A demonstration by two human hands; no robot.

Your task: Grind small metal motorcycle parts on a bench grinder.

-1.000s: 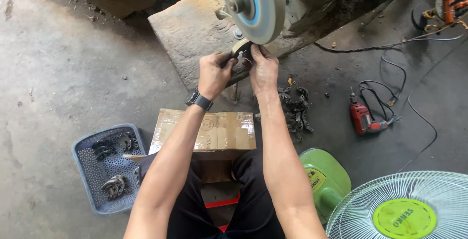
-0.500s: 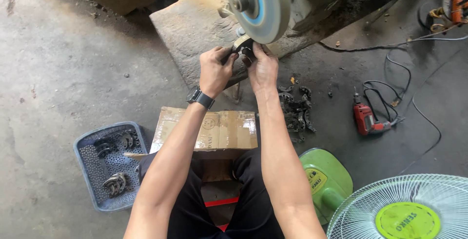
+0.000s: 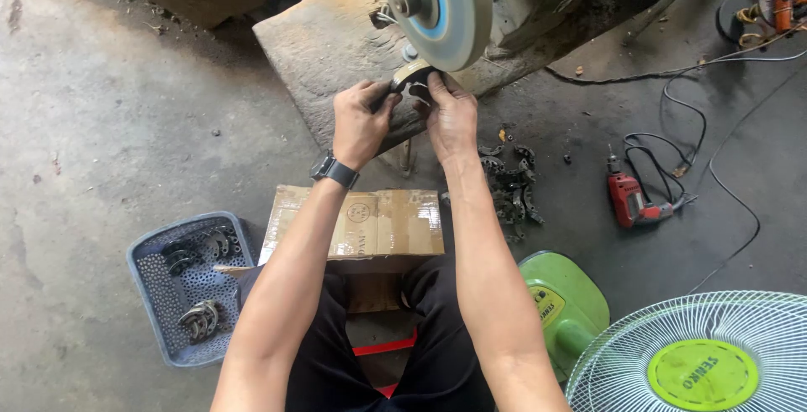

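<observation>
Hands are gripping one curved metal piece [image 3: 412, 76] between them, left hand [image 3: 360, 122] pinching its left end, right hand [image 3: 450, 113] its right end; its long axis is running crosswise, pressing up under the grinding wheel [image 3: 437, 4], above the wooden block's [image 3: 328, 50] front edge.

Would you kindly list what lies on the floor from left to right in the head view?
Blue perforated plastic basket → brown cardboard box → pile of dark curved metal parts → red power drill → white fan grille.

Grinding wheel [image 3: 437, 8] blocks above — sides open.
</observation>
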